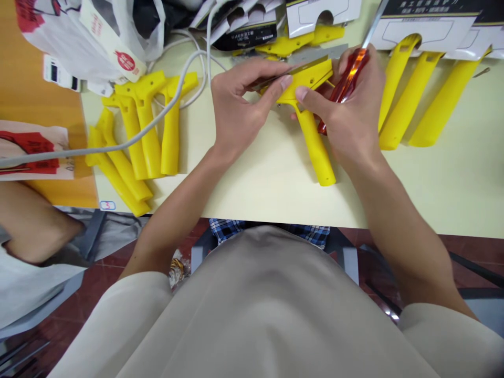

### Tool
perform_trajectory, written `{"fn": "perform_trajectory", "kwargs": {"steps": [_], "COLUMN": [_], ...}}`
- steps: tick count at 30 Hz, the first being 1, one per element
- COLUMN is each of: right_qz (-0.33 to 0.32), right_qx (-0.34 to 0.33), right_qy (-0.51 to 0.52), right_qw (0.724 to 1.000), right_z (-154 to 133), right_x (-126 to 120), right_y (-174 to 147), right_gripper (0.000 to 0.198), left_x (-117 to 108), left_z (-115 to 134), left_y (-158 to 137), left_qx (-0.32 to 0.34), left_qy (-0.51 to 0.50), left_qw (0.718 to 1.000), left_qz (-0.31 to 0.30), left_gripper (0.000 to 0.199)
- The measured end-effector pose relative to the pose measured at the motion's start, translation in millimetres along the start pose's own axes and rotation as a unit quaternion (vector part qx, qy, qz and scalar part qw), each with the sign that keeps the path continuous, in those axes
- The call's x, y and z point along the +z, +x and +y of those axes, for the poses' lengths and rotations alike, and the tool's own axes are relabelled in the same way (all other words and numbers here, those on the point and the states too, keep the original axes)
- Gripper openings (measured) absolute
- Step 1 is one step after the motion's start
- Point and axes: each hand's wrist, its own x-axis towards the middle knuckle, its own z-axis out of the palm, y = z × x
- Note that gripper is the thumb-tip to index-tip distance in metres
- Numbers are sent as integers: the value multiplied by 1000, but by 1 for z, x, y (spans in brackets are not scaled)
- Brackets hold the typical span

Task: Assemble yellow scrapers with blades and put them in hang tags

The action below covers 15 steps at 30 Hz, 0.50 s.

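Note:
Both hands are on a yellow scraper [315, 142], held over the table with its handle slanting down toward me. My left hand [244, 105] pinches the left end of its head, where a flat metal blade [303, 67] lies along the top edge. My right hand [354, 110] has its thumb on the scraper's head. That same hand also grips a screwdriver [348, 79] with a clear red handle, its shaft pointing up and away. The fingers behind the scraper are partly hidden.
Several yellow scraper handles [149, 126] lie on the left of the table. Boxed scrapers [413, 100] lie at the right. Boxes [323, 16] and a plastic bag [129, 31] are at the back. A grey cable [157, 119] crosses the left side. Another person's arm [35, 226] is at far left.

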Motion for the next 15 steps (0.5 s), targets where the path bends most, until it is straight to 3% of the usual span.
{"fn": "perform_trajectory", "kwargs": {"steps": [6, 12, 15], "right_qz": [-34, -23, 5], "right_qx": [-16, -30, -28], "right_qy": [32, 27, -14], "right_qw": [999, 999, 999], "right_z": [7, 17, 21], "right_x": [1, -1, -5], "right_y": [0, 6, 10], "right_gripper": [74, 82, 86], "left_x": [4, 1, 2], "left_z": [25, 12, 8], "left_y": [4, 13, 12], "left_qx": [102, 165, 161], "left_qy": [5, -7, 3], "left_qw": [993, 986, 987], "left_qz": [50, 3, 29], "left_gripper": [19, 12, 11]}}
